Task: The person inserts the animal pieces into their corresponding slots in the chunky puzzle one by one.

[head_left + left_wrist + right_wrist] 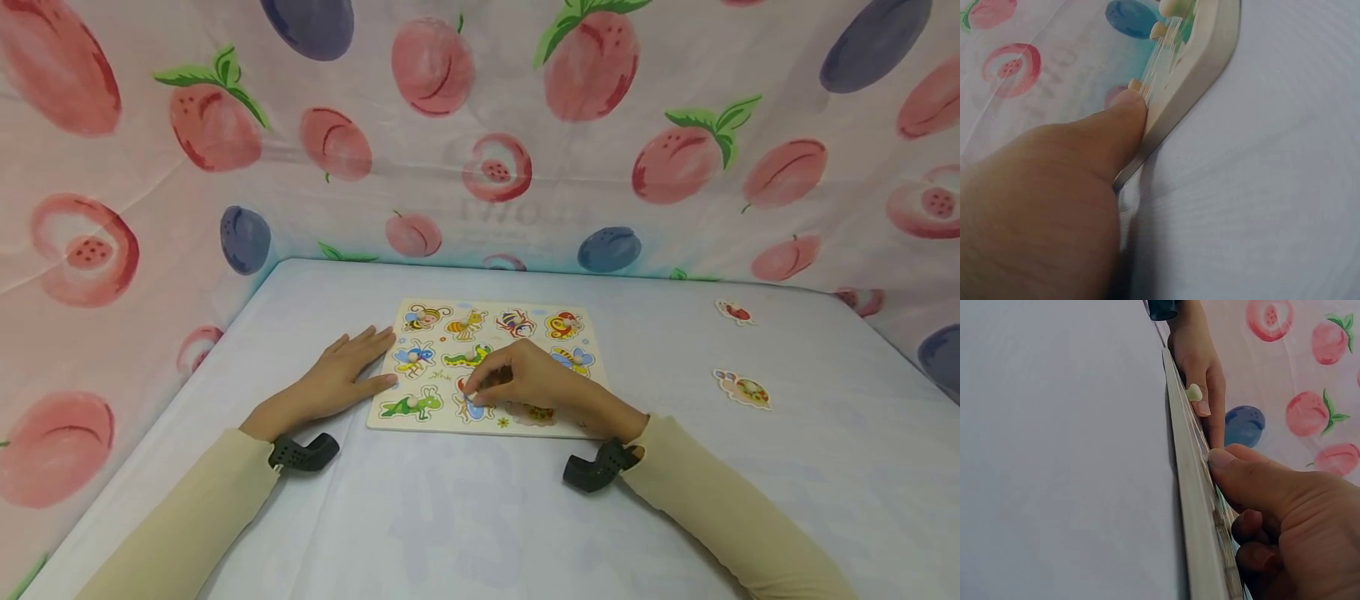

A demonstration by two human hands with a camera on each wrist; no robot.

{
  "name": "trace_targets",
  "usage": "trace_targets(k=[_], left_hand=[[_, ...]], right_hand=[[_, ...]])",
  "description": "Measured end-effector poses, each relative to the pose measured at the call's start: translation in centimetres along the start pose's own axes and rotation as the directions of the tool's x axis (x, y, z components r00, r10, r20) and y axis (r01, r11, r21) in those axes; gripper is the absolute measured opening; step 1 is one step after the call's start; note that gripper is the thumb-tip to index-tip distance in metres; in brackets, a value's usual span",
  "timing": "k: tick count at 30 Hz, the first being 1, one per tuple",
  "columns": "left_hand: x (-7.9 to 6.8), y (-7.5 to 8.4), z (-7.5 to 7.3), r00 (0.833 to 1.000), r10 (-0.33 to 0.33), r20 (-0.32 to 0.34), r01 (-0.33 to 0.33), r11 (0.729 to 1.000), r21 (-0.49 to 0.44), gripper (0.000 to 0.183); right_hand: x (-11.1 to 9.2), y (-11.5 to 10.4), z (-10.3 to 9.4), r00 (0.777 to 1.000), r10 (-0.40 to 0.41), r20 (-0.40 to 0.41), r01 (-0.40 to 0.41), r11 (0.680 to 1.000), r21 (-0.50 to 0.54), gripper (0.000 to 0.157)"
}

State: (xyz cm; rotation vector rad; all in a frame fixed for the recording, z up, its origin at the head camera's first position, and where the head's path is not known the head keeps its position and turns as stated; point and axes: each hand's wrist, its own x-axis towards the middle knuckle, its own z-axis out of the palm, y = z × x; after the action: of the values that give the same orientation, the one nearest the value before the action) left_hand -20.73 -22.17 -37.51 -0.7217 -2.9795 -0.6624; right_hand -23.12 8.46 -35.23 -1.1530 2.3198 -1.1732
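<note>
A wooden insect peg puzzle board (420,430) lies flat on the white-covered table. My right hand (528,375) is over its front row, thumb and fingers pinching the small knob of a blue beetle piece (471,410); the fingers hide part of that piece. With fingers extended, my left hand (341,379) rests against the board's left edge, and the left wrist view shows its thumb (1125,122) along the rim. Beside the beetle sits a green grasshopper piece (412,404), and a caterpillar piece (467,357) is behind it. My right hand and wrist cover some of the board's right side.
Two loose pieces lie on the table to the right: a red ladybug piece (736,312) farther back and a colourful bug piece (742,389) nearer. A fruit-print cloth (555,167) hangs behind the table and along its left side.
</note>
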Motion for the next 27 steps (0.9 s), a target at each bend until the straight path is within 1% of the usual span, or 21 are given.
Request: trace_targets(k=[1,4,8,11,18,21,24,27], left_hand=[[0.0,0.0,0.0,1.0,-0.002,-0.001,0.002,1.0,0.0,0.074],[-0.1,-0.1,0.0,1.0,-0.007,-0.002,0.007,1.0,0.002,0.075],[-0.2,-0.2,0.1,1.0,-0.008,-0.004,0.008,1.0,0.01,0.075],[-0.2,-0.3,0.2,1.0,-0.006,-0.004,0.006,1.0,0.013,0.075],[-0.1,-0.3,0.2,1.0,-0.002,-0.009,0.002,1.0,0.011,0.075],[-0.1,-0.3,0.2,1.0,-0.001,-0.011,0.001,1.0,0.01,0.075],[0.0,-0.3,0.3,1.0,0.002,-0.012,-0.002,1.0,0.01,0.075],[0.0,-0.2,0.3,1.0,0.007,-0.014,-0.007,1.0,0.011,0.075]], right_hand=[[0.0,0.0,0.0,1.0,-0.004,0.0,0.004,1.0,-0.001,0.012],[0.4,1.1,0.0,0.999,-0.037,0.006,0.037,0.999,-0.023,0.013],[0.3,1.1,-0.5,0.996,-0.083,0.012,0.083,0.995,-0.06,0.013],[0.0,1.1,-1.2,0.995,-0.096,-0.004,0.095,0.99,-0.1,0.012],[-1.1,1.2,-3.5,0.993,-0.08,-0.087,0.059,0.973,-0.225,0.012],[-1.6,1.4,-4.5,0.99,-0.085,-0.112,0.053,0.965,-0.258,0.011],[-2.3,1.7,-5.6,0.987,-0.093,-0.135,0.054,0.962,-0.269,0.01],[-3.1,1.8,-6.7,0.982,-0.07,-0.174,0.019,0.96,-0.279,0.012]])
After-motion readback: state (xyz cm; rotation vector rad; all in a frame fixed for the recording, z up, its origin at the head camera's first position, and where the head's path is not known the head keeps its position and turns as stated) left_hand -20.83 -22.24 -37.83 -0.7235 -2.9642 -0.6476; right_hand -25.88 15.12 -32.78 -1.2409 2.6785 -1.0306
